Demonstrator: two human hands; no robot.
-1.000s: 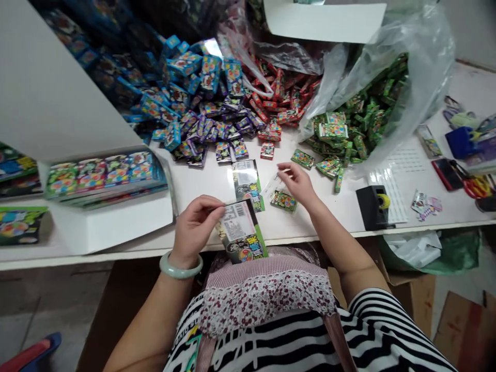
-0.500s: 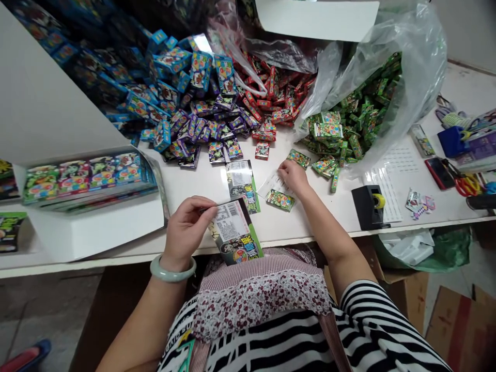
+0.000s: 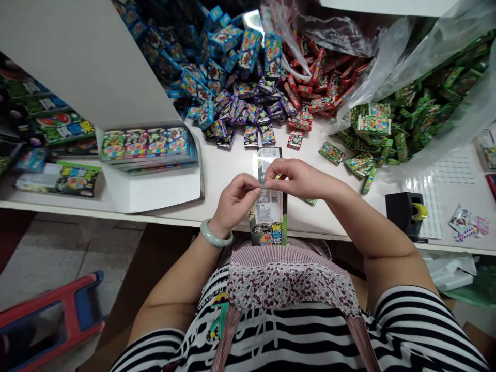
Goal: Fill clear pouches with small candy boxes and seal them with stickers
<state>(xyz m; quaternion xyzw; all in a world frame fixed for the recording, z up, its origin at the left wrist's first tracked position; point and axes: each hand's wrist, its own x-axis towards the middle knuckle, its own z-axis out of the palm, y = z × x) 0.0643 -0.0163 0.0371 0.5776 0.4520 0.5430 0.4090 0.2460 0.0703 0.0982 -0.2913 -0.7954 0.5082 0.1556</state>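
Note:
My left hand (image 3: 240, 201) is closed, thumb and finger pinching the top edge of a flat printed packet (image 3: 267, 227). The packet is black and green with a white label panel and barcode, and hangs upright over the table's front edge. My right hand (image 3: 296, 178) meets the left at that same edge, its thumb and forefinger pressed together there; anything small between them is hidden. Behind the hands lies a second such packet (image 3: 270, 152), partly covered. A small green candy box (image 3: 310, 201) shows just below my right wrist.
An open white carton (image 3: 155, 194) with rows of small boxes stands at left. Heaps of blue (image 3: 225, 39), purple (image 3: 244, 111), red (image 3: 325, 82) and green boxes (image 3: 374, 124) lie behind. A black tape dispenser (image 3: 405, 212) is at right; a red-blue stool (image 3: 73, 310) is on the floor.
My right hand has left the small sheet by the green box and come over to my left hand at the packet's top edge. The camera view has turned left.

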